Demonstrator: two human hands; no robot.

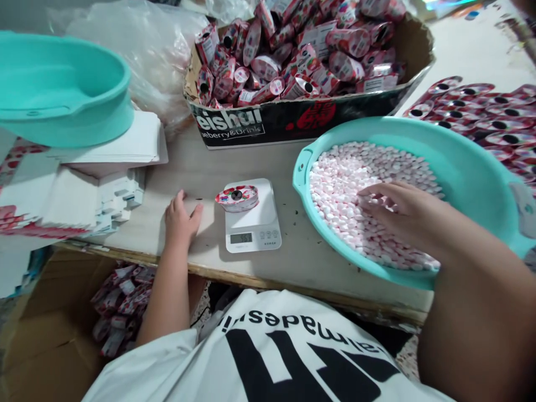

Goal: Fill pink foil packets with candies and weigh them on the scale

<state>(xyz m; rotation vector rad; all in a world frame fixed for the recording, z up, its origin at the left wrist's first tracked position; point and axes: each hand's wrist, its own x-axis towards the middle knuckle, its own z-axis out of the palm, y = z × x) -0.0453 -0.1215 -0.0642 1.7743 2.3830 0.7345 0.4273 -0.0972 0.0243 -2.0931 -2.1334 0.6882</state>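
My left hand [181,219] rests on the tabletop with thumb and fingers apart, just left of a white digital scale [251,223]. On the scale stands a small oval pack [237,198] with a red and white printed wrapper and a dark round spot on top. The display appears to show digits like 96, with the last one unclear. My right hand [404,209] reaches into a turquoise basin [473,167], touching the small white and pale pink candies [343,190]. Its thumb and forefinger are slightly apart, with candies visible between them.
Behind the scale, a cut-down cardboard box [285,120] overflows with similar packs. More packs [498,114] stand in rows at right. Another turquoise basin [62,89] sits on stacked white cartons [109,195] at left. Below the table edge, an open carton [50,318] holds wrapped packs.
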